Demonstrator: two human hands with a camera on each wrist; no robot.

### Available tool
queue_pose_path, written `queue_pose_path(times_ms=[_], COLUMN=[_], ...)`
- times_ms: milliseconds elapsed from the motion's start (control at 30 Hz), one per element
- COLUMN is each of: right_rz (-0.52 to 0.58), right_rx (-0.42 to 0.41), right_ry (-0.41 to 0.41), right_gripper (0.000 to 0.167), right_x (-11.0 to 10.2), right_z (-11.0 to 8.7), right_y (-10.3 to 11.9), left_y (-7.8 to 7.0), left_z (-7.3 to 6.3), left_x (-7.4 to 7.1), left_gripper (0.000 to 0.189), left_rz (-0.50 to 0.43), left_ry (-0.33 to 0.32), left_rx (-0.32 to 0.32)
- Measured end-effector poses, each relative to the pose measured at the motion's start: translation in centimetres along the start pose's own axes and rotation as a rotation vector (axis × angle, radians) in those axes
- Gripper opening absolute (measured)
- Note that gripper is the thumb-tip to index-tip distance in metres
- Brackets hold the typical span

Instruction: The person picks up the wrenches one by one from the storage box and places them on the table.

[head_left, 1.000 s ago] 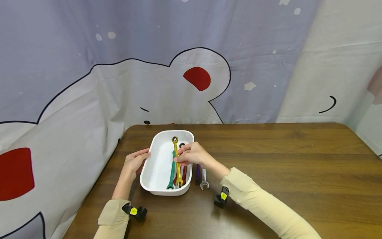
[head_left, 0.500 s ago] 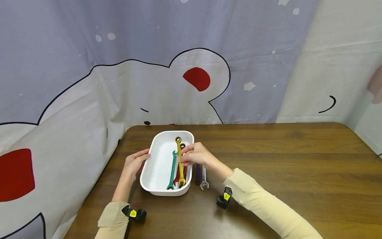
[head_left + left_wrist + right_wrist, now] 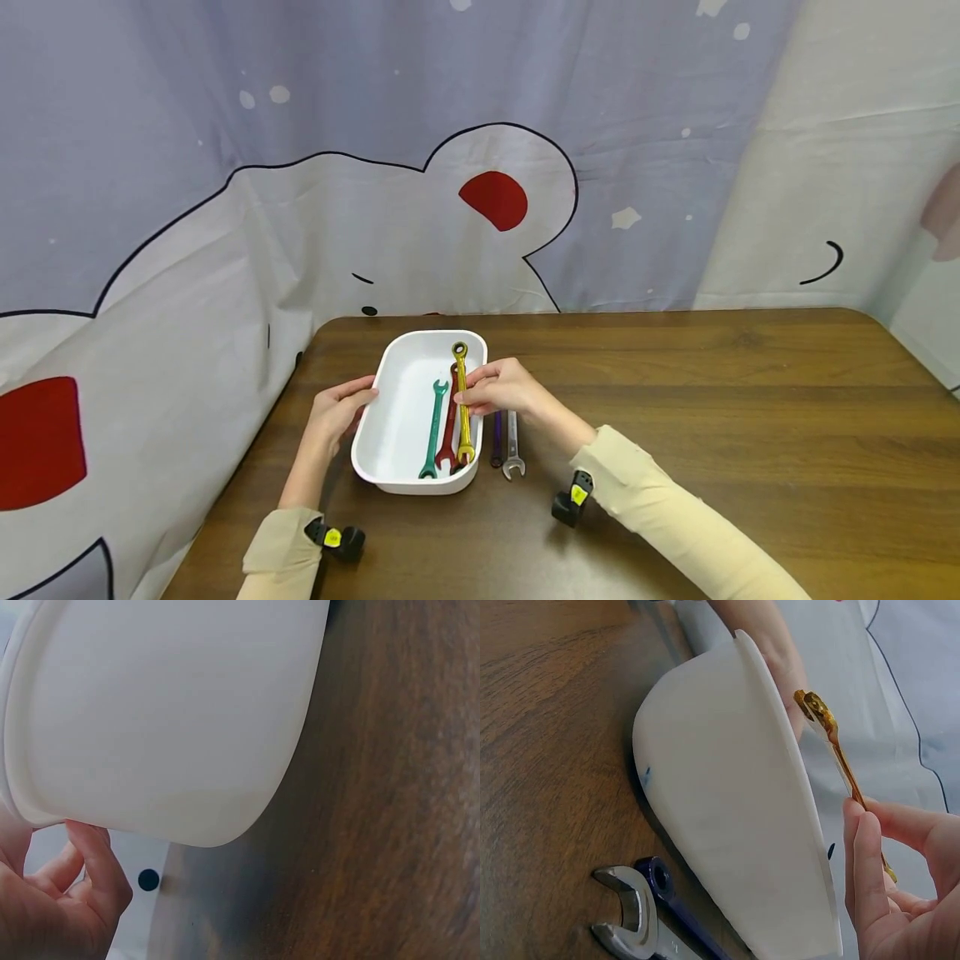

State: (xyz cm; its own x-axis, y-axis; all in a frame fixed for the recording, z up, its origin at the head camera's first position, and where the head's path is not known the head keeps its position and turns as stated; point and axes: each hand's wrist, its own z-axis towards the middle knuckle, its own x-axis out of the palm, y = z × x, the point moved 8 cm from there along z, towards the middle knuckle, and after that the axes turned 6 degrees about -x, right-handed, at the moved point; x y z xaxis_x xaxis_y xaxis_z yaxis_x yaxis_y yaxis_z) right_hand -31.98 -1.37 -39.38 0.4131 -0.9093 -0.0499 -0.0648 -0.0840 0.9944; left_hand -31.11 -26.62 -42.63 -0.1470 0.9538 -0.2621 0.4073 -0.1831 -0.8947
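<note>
My right hand point(image 3: 504, 390) pinches a gold combination wrench point(image 3: 463, 408) between thumb and fingers, over the right side of a white plastic bin point(image 3: 390, 417). In the right wrist view the gold wrench point(image 3: 844, 761) shows above the bin's rim. My left hand point(image 3: 339, 410) grips the bin's left rim; in the left wrist view its fingers point(image 3: 101, 862) curl in under the rim. Inside the bin lie a green wrench point(image 3: 433, 433) and a red wrench point(image 3: 448, 425), the red one partly behind the gold one.
Just right of the bin, a purple wrench point(image 3: 497, 442) and a silver wrench point(image 3: 513, 446) lie side by side on the wooden table point(image 3: 675, 400). A printed curtain point(image 3: 637, 150) hangs behind the table's back edge.
My right hand has moved right with the gold wrench, from beside the green wrench to near the bin's right wall, uncovering more of the red wrench. The left hand keeps its place.
</note>
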Motion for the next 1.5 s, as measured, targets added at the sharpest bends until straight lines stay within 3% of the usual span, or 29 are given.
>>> queue_pose_path(times_ms=[1500], right_rz=[0.04], right_rx=[0.024], right_ry=[-0.03], right_gripper=[0.033], right_x=[-3.2], right_z=[-1.3], right_y=[-1.4], left_y=[0.1], left_z=[0.0], left_x=[0.0], left_gripper=[0.05], left_rz=[0.027], left_ry=[0.026], left_rx=[-0.002])
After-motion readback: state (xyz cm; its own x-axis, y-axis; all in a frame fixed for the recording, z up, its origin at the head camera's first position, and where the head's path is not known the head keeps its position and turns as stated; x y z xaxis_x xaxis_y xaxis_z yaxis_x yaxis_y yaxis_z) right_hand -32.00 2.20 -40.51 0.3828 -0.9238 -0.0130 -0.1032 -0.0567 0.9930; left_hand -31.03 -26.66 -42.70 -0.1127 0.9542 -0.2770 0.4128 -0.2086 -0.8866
